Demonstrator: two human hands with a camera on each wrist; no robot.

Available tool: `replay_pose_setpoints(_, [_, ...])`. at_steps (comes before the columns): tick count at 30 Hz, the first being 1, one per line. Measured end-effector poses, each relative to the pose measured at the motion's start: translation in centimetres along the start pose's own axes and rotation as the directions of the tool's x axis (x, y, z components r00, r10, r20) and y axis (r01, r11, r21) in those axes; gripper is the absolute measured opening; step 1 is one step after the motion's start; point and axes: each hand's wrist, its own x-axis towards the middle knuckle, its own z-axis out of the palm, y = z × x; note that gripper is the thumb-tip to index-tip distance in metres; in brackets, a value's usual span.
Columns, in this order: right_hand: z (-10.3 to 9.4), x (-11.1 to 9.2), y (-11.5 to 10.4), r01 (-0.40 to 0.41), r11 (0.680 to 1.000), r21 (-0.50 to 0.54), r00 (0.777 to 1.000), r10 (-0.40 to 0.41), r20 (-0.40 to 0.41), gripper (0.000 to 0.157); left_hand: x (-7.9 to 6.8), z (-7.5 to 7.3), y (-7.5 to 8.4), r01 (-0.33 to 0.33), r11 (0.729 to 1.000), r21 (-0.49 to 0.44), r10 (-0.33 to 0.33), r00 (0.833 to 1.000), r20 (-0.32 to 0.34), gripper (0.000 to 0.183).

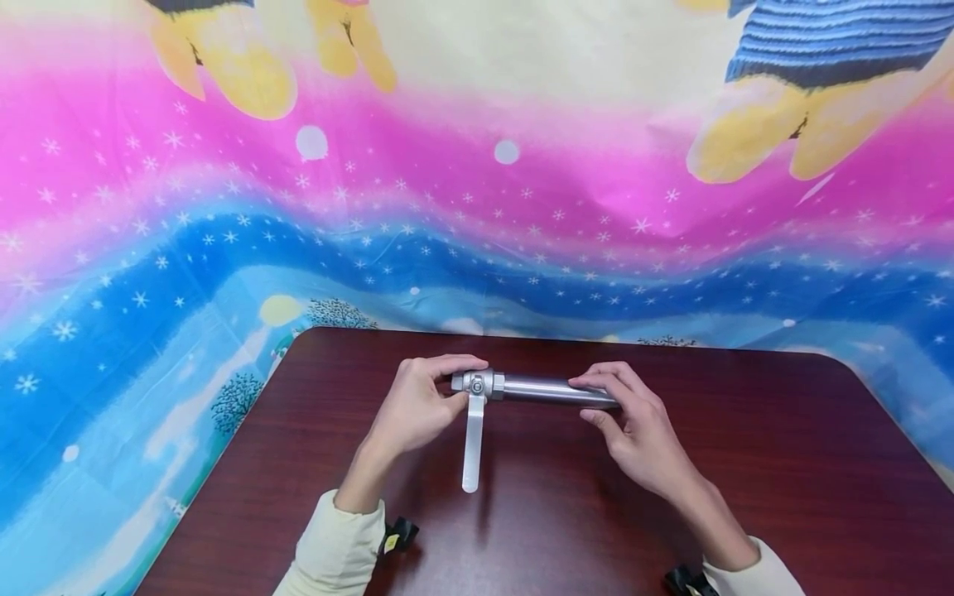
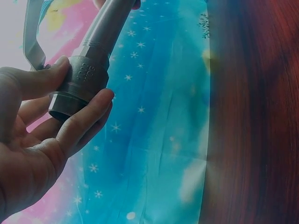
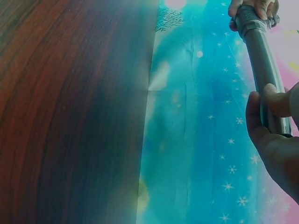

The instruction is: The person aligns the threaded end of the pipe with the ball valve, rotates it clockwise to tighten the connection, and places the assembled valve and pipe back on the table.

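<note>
A metal ball valve (image 1: 478, 383) with a long flat lever handle (image 1: 473, 447) is joined to a smooth steel pipe (image 1: 540, 389). My left hand (image 1: 417, 403) grips the valve body at the left end, thumb on one side and fingers on the other. In the left wrist view the valve's open round end (image 2: 65, 106) shows between thumb and fingers. The far end of the pipe is held by my right hand (image 1: 637, 422), its thumb below and fingers above in the head view. The pipe lies level across the view, held above the table, and the lever points toward me.
A dark red-brown wooden table (image 1: 775, 439) with rounded corners is under the hands. Behind and beside it hangs a printed cloth (image 1: 447, 165) in pink and blue with snowflakes. Black wrist devices (image 1: 400, 536) sit at the sleeve cuffs.
</note>
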Motion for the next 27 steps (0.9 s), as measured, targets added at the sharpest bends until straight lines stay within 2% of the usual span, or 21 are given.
replay_pose_setpoints(11, [0.07,-0.05,0.05,0.002,1.000,-0.007,1.000,-0.002,0.003,0.051,-0.03,-0.11,0.10,-0.010,1.000,0.008,0.010,1.000,-0.006,0.040])
replay_pose_setpoints(21, [0.02,-0.02,0.09,-0.021,0.998,0.052,0.999,0.020,0.035,0.047,-0.03,-0.01,0.11,-0.013,1.000,0.014,0.013,1.000,-0.010,0.040])
replay_pose_setpoints(27, [0.27,-0.08,-0.33,-0.038,0.999,0.028,0.998,0.036,0.048,0.055,0.00,0.01,0.12,-0.019,1.000,0.018,0.019,1.000,-0.009,0.040])
